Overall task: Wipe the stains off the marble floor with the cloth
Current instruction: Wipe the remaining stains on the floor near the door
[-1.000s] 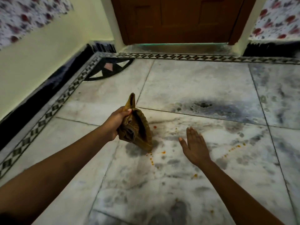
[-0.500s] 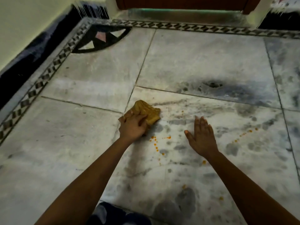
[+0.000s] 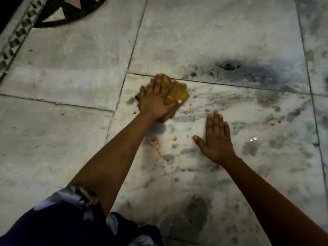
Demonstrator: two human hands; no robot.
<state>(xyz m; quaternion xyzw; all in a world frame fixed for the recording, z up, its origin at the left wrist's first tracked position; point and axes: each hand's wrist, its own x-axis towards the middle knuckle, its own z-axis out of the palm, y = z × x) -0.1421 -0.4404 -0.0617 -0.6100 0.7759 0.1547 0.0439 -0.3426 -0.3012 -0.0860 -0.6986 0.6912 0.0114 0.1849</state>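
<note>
The left hand (image 3: 156, 100) lay flat with fingers straight on the bunched mustard cloth (image 3: 177, 93), pressing it to the marble floor (image 3: 221, 32) just below a tile joint. The nearest orange stains (image 3: 158, 144) sat toward the person from that hand, beside the left forearm, so the stroke probably had to come back. The right hand (image 3: 215, 141) rested spread and empty nearby. Part of the cloth was hidden under the palm.

One crumpled mustard-yellow cloth (image 3: 174, 94). Two bare hands: left hand (image 3: 156, 100), right hand (image 3: 217, 139). Several small orange stain spots (image 3: 158, 149) dot one white-grey marble floor (image 3: 71, 68).
</note>
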